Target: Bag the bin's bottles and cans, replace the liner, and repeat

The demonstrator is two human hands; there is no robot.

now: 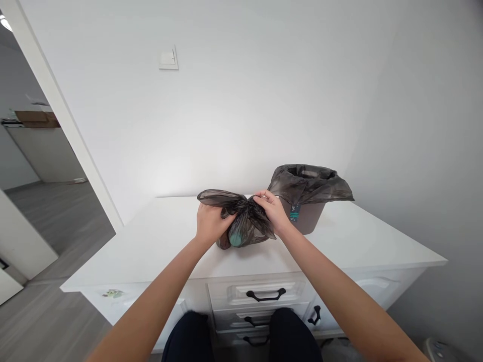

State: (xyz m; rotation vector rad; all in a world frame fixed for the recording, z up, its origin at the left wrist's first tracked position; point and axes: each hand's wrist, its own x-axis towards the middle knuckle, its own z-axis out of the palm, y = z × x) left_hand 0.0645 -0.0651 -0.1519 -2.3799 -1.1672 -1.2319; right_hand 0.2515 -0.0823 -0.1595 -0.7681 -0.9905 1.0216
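Note:
A dark, see-through plastic garbage bag (251,229) rests on the white cabinet top, its neck gathered and twisted into what looks like a knot. Something green and something brownish show through its film. My left hand (212,221) is closed on the bag's left side of the neck, with a loose flap spreading above it. On the other side, my right hand (272,208) pinches the plastic near the knot between thumb and fingers. Just behind and right of that hand stands a brownish trash bin (311,218), lined with a similar dark bag folded over its rim.
The white cabinet (362,246) has drawers with black handles (266,295) facing me. Behind it rises a white wall with a light switch (168,58). At left, a doorway opens onto grey flooring (85,216) and a cardboard box (35,119).

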